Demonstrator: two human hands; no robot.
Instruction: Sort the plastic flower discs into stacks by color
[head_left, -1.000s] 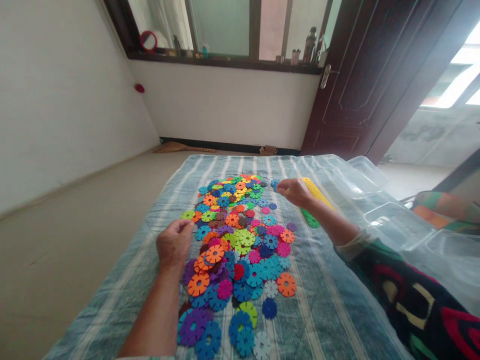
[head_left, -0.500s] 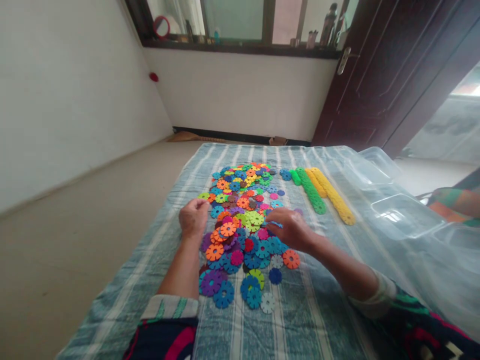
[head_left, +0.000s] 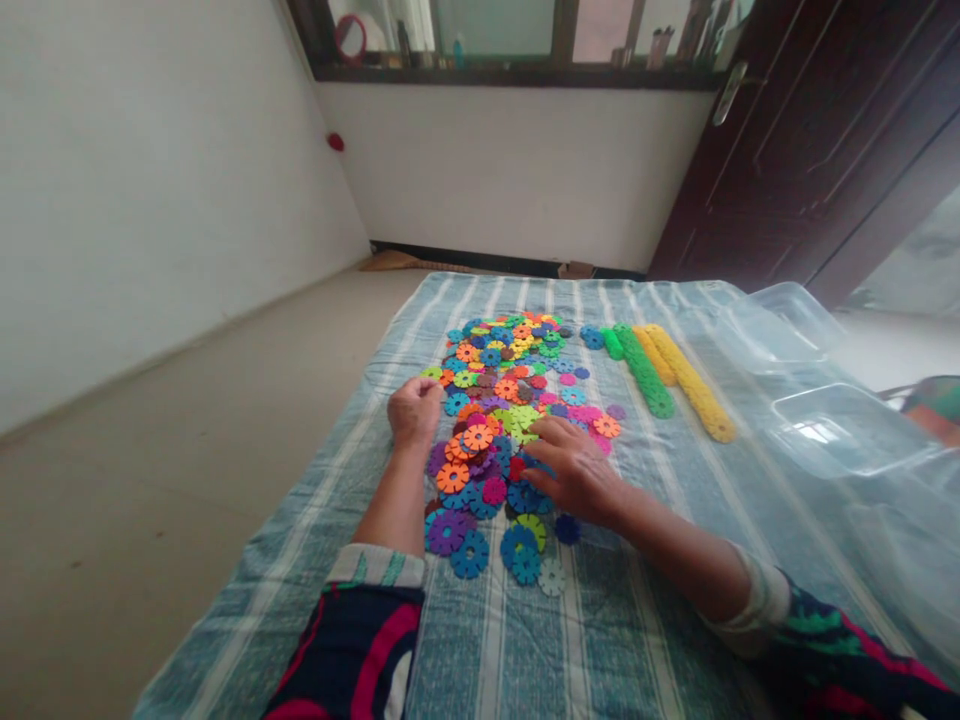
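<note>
A heap of notched plastic discs in many colours, such as an orange disc (head_left: 452, 477), a purple disc (head_left: 448, 532) and a blue disc (head_left: 469, 554), lies on a striped cloth (head_left: 360, 450). At the heap's left edge my left hand (head_left: 415, 412) is closed with fingertips together; whatever they hold is hidden. A yellow-green disc (head_left: 430, 372) shows just beyond it. Over the right side of the heap is my right hand (head_left: 574, 470), palm down with fingers apart. Its fingertips reach blue and red discs near the yellow-green ones, and it covers several discs.
Right of the heap lie rows of overlapped discs: a green row (head_left: 645, 372) and a yellow row (head_left: 691, 385), with a blue stack (head_left: 592, 337) beside them. Clear plastic boxes (head_left: 832, 430) stand at the right edge. A dark red door (head_left: 802, 150) is behind.
My right hand has moved nearer to me over the blue discs, and its fingers have spread. My left hand stays closed at the heap's left edge. The camera view has shifted slightly.
</note>
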